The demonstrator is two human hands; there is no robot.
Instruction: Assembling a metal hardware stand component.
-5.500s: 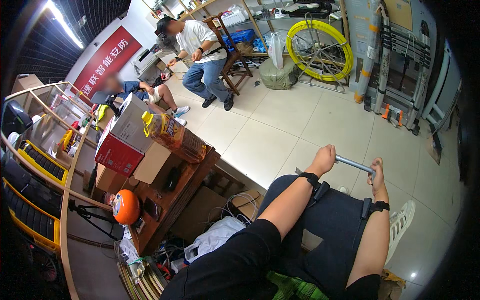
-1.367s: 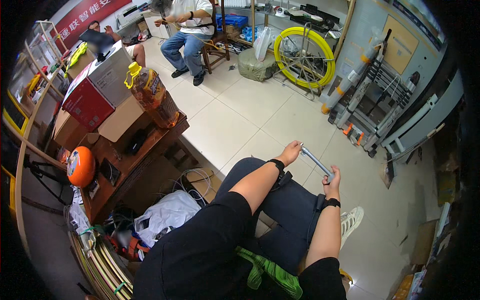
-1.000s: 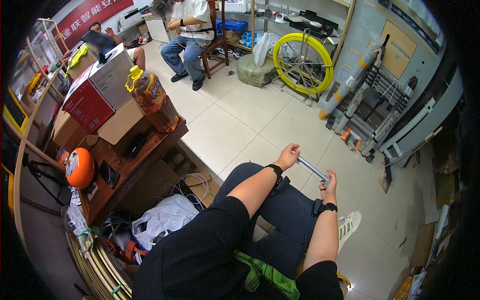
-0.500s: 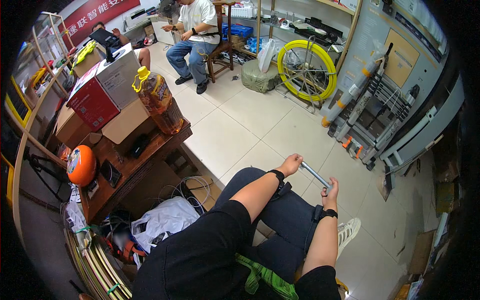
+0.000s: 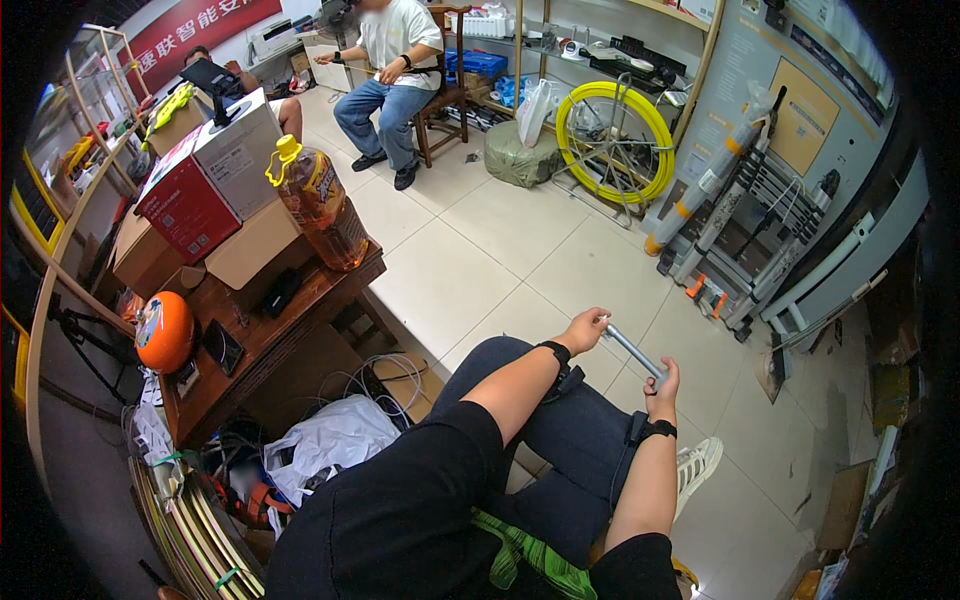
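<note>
A short grey metal tube (image 5: 632, 347) slants between my two hands, above the floor and just past my knees. My left hand (image 5: 586, 328) is closed, with its fingertips pinched at the tube's far-left end. A small whitish bit shows at those fingertips, too small to name. My right hand (image 5: 661, 388) is wrapped round the near-right end, its thumb and forefinger pointing up beside the tube. Both wrists wear black bands. The palm sides of both hands are hidden.
A wooden desk (image 5: 278, 338) at left bears boxes, an orange round object (image 5: 164, 332) and a bottle of amber liquid (image 5: 322, 215). A yellow cable reel (image 5: 664, 150) and a folded ladder (image 5: 735, 225) stand beyond. Another person (image 5: 395, 60) sits on a wooden chair.
The fingers of my left hand have shifted slightly at the tube's end. The tube and my right hand stay almost in place. The seated person's hands have moved.
</note>
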